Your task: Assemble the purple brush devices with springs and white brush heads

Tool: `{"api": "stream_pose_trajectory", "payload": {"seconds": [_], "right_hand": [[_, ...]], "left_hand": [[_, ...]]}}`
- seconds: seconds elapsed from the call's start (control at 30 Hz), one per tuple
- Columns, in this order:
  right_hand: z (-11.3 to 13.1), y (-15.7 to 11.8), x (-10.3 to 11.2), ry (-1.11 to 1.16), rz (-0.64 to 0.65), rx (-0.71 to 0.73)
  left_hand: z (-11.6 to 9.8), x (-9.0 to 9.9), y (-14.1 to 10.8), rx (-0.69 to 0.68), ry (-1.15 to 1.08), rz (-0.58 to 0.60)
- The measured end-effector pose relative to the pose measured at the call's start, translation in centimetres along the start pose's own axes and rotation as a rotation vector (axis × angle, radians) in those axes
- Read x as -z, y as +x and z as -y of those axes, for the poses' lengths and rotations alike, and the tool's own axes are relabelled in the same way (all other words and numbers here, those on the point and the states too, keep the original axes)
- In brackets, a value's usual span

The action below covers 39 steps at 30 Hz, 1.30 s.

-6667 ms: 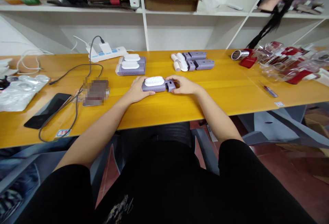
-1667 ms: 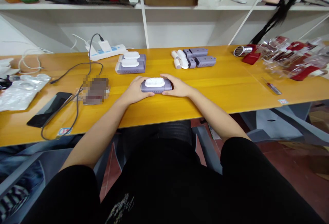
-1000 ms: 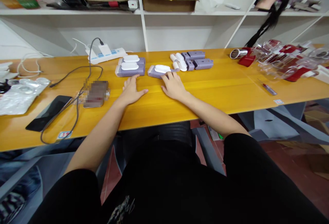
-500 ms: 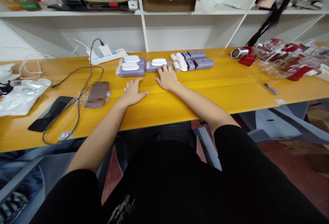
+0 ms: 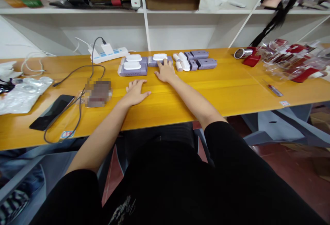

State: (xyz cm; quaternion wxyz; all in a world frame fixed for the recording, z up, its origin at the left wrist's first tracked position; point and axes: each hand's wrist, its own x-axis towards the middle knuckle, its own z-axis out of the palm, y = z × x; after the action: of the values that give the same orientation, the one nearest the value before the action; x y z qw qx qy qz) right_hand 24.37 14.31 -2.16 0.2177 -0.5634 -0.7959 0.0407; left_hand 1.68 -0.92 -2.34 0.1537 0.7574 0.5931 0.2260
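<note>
My left hand (image 5: 136,92) lies on the yellow table with its fingers spread and nothing in it. My right hand (image 5: 166,71) reaches farther forward, palm down and fingers apart, its fingertips over the front edge of a purple case (image 5: 152,62). Whether they press on the case I cannot tell. On that case sits a white oval brush head (image 5: 160,57) with bristles up. Left of it are purple cases (image 5: 139,71) bearing two white oval pieces (image 5: 132,65). To the right stand white cylinders (image 5: 178,66), more white ovals (image 5: 185,63) and several purple blocks (image 5: 207,63).
A power strip (image 5: 110,55) with cables stands at the back left. Nearer lie a phone (image 5: 53,112) and a plastic bag (image 5: 25,92). Red and clear plastic parts (image 5: 288,58) crowd the right, near a small screwdriver-like tool (image 5: 275,89). White shelving (image 5: 108,11) rises behind.
My right hand has drawn slightly back and left relative to the brush head, and its elbow has come inward. The left hand rests in the same place; the view has shifted a little.
</note>
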Motion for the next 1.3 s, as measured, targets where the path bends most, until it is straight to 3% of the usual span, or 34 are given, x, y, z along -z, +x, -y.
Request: {"api": "stream_pose_trajectory", "payload": {"seconds": [0.27, 0.4, 0.5, 0.67, 0.73, 0.8, 0.9, 1.07, 1.3], "right_hand": [[1.5, -1.5, 1.8, -0.08, 0.055, -0.04], [0.7, -1.9, 3.4, -0.069, -0.026, 0.002], [-1.7, -1.8, 6.1, -0.061, -0.154, -0.018], [-9.0, -2.8, 11.9, -0.071, -0.327, -0.257], [-12.4, -4.2, 13.4, -0.13, -0.271, -0.391], [-15.6, -6.0, 14.1, -0.208, -0.115, -0.459], [-18.8, -8.4, 14.4, -0.255, 0.034, -0.416], [-20.2, -11.1, 14.7, -0.332, -0.008, -0.442], [-18.6, -16.7, 16.1, -0.386, 0.012, -0.395]], "left_hand": [[0.1, -0.2, 0.0, -0.008, 0.015, -0.005], [0.2, -0.2, 0.0, -0.017, 0.001, -0.009], [0.2, -0.2, -0.1, -0.02, 0.001, -0.008], [0.1, -0.1, -0.1, -0.028, 0.008, 0.004], [0.1, -0.1, -0.1, -0.026, 0.017, 0.01], [0.0, -0.1, -0.1, -0.022, 0.022, 0.008], [0.0, -0.1, -0.1, -0.019, 0.027, 0.011], [0.2, -0.2, -0.1, -0.024, 0.024, 0.014], [-0.1, -0.1, -0.2, -0.015, 0.05, 0.033]]}}
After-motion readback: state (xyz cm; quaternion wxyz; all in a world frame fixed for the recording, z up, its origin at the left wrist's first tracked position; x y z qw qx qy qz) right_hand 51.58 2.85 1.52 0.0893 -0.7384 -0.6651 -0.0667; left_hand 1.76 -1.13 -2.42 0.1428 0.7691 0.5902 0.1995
